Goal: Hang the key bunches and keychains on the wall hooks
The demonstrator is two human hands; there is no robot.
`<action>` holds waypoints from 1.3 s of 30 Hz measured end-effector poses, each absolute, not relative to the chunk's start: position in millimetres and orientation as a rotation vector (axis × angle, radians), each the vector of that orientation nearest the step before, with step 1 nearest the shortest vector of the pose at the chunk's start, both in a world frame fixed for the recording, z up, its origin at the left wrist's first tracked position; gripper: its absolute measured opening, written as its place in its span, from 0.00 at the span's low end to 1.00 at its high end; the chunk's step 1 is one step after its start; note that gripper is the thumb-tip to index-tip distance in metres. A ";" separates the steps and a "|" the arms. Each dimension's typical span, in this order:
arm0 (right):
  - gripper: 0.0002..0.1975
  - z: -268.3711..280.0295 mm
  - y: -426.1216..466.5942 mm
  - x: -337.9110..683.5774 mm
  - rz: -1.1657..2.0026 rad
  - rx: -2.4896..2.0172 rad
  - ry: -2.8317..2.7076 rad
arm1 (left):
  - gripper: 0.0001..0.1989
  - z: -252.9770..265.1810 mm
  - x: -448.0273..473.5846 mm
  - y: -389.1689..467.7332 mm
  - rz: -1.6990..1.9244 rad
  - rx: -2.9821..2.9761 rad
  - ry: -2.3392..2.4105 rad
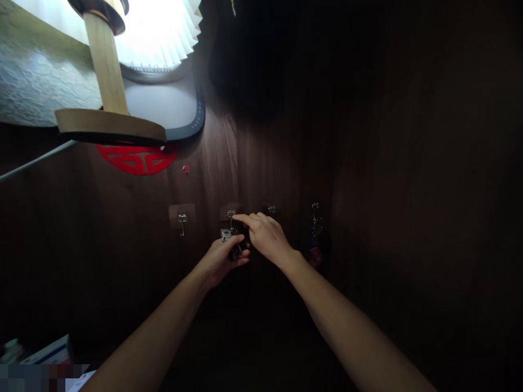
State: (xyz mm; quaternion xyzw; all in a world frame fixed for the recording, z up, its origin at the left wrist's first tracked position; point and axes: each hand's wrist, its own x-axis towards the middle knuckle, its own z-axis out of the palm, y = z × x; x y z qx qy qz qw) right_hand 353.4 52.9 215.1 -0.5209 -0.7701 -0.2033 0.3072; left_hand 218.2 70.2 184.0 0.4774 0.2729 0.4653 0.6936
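Note:
Against a dark wood panel, my left hand (218, 260) is closed around a small dark and shiny metal bunch (233, 246) that looks like keys; the dim light hides its details. It sits at the lower end of a metal wall hook (231, 215), and whether it hangs on the hook cannot be made out. My right hand (267, 235) comes from the right with its index finger stretched out, the tip at the hook's upper shank. The other fingers are loosely bent, and nothing shows in them.
A bare hook (182, 222) is on the left, another hook mount (272, 209) lies behind my right hand. Farther right, a hook (315, 209) carries a dark reddish item (315, 253). Upper left are a lit pleated lamp with a wooden stand (108, 71) and a red cutout (139, 159).

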 end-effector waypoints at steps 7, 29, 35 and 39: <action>0.24 218.8 56.1 356.6 -0.465 -1.411 -2.037 | 0.07 222.8 209.8 63.0 0.929 0.968 0.598; 0.21 125.5 63.5 432.0 0.426 -1.060 -1.099 | 0.27 104.7 124.6 7.4 0.421 2.299 1.636; 0.19 127.6 63.1 425.1 0.728 -1.042 -1.183 | 0.24 158.6 234.9 43.7 1.186 1.796 0.981; 0.20 132.9 46.7 424.5 0.625 -1.085 -1.407 | 0.17 163.7 301.3 62.2 1.273 1.627 0.865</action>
